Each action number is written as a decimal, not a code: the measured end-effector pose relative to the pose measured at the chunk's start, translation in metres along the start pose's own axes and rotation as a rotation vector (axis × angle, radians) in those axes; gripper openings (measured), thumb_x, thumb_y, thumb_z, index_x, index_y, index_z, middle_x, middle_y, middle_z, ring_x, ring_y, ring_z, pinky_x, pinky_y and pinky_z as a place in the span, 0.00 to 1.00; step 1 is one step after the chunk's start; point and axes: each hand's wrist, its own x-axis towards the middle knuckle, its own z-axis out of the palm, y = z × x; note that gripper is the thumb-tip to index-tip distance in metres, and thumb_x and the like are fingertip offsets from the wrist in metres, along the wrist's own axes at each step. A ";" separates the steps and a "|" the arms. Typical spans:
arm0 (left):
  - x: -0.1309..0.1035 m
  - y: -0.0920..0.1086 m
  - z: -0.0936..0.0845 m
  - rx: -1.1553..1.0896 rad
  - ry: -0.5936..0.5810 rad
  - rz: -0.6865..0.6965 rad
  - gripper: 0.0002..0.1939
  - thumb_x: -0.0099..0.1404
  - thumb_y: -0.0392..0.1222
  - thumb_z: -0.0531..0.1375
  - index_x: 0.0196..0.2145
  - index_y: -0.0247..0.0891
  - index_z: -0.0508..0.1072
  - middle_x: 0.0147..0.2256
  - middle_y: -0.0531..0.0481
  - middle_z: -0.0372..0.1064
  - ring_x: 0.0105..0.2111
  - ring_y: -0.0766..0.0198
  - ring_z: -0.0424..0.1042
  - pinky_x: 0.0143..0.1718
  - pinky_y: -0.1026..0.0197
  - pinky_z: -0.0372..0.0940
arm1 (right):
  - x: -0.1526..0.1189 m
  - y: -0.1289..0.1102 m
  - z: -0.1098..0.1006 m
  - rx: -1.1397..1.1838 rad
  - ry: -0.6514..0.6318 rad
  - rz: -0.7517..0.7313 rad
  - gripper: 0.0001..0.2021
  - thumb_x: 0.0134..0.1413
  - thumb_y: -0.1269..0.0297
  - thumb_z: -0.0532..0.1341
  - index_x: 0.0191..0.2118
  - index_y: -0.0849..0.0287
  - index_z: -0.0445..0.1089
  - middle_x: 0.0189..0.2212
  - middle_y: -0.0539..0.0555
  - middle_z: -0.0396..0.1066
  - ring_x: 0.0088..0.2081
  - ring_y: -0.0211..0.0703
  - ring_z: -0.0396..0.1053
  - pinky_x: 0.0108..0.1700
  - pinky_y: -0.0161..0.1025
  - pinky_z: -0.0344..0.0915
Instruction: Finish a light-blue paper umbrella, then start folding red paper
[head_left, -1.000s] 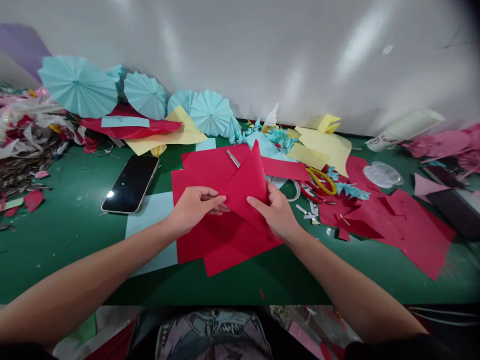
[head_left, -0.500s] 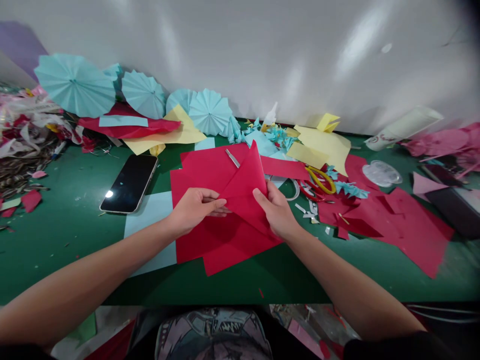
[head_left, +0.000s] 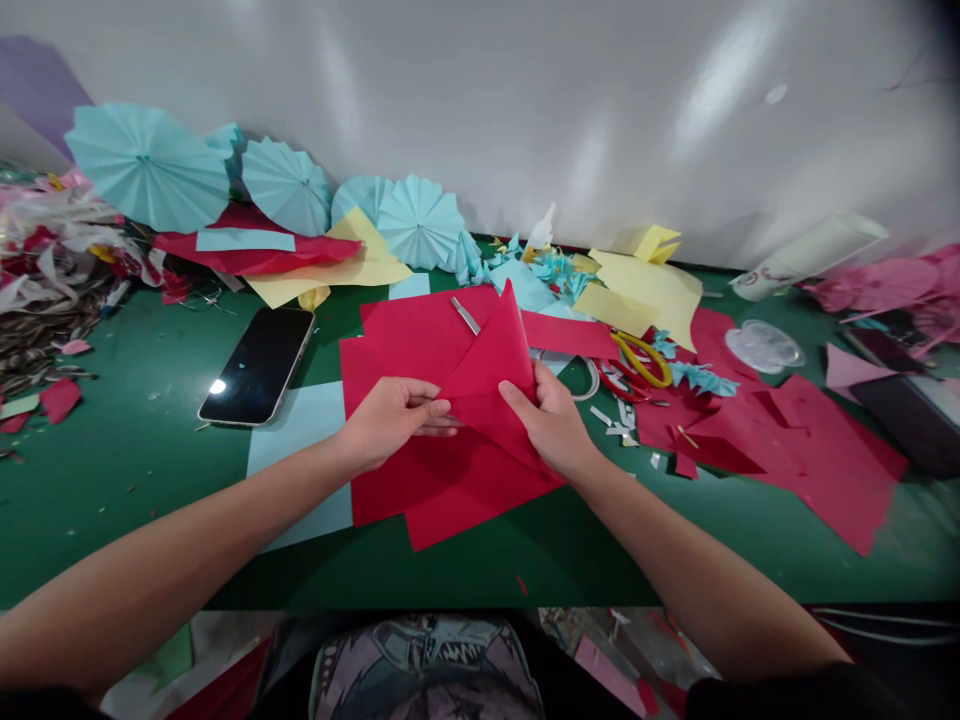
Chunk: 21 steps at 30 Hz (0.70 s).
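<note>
Between my hands is a folded sheet of red paper [head_left: 491, 370], its pointed corner standing up toward the back. My left hand [head_left: 397, 420] pinches its left corner between thumb and fingers. My right hand [head_left: 551, 415] grips the right edge, thumb on top and fingers behind, mostly hidden. Beneath it lie flat red sheets [head_left: 397, 350] on the green table. A small silver metal tool [head_left: 465, 316] rests on those sheets, just behind the folded paper.
A phone [head_left: 259, 366] lies left, beside a light blue sheet [head_left: 296, 450]. Yellow-and-red-handled scissors [head_left: 641, 360] sit right among scraps. Pleated blue paper fans [head_left: 420, 225], a white glue bottle [head_left: 541, 228] and yellow paper [head_left: 660, 290] line the back. Red offcuts [head_left: 825, 450] cover the right side.
My right thumb has slid slightly left over the red paper. Both hands keep their hold, and the rest looks the same.
</note>
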 end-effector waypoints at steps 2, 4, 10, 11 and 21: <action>0.001 -0.001 -0.001 -0.003 -0.028 0.015 0.05 0.58 0.34 0.58 0.26 0.32 0.72 0.25 0.52 0.73 0.31 0.65 0.75 0.39 0.61 0.70 | 0.001 0.000 -0.001 -0.005 0.002 -0.004 0.14 0.52 0.54 0.57 0.43 0.54 0.62 0.44 0.54 0.70 0.46 0.47 0.68 0.45 0.46 0.67; 0.002 -0.002 -0.003 -0.005 -0.042 0.028 0.04 0.59 0.35 0.59 0.27 0.33 0.72 0.26 0.51 0.74 0.32 0.65 0.75 0.39 0.62 0.70 | 0.002 0.001 -0.002 -0.010 0.017 -0.012 0.14 0.52 0.54 0.57 0.43 0.54 0.62 0.43 0.54 0.70 0.44 0.47 0.68 0.46 0.47 0.66; 0.004 -0.002 -0.005 -0.012 0.062 -0.022 0.08 0.64 0.40 0.54 0.32 0.33 0.68 0.31 0.45 0.75 0.32 0.61 0.76 0.36 0.59 0.71 | 0.005 0.005 -0.007 -0.059 0.078 -0.018 0.16 0.51 0.53 0.57 0.44 0.54 0.62 0.41 0.54 0.70 0.43 0.48 0.68 0.46 0.49 0.66; 0.004 -0.002 -0.004 -0.003 0.072 -0.033 0.09 0.65 0.41 0.52 0.32 0.33 0.67 0.32 0.44 0.75 0.32 0.61 0.76 0.35 0.59 0.71 | 0.005 0.006 -0.007 -0.062 0.080 -0.017 0.16 0.51 0.53 0.57 0.44 0.54 0.62 0.41 0.54 0.70 0.43 0.48 0.68 0.46 0.49 0.66; 0.001 0.002 -0.001 0.242 0.056 0.054 0.10 0.64 0.42 0.52 0.33 0.32 0.69 0.32 0.42 0.75 0.32 0.61 0.76 0.35 0.62 0.71 | 0.005 0.005 -0.007 -0.129 0.100 -0.015 0.16 0.51 0.53 0.57 0.44 0.54 0.62 0.42 0.55 0.70 0.43 0.48 0.68 0.47 0.50 0.65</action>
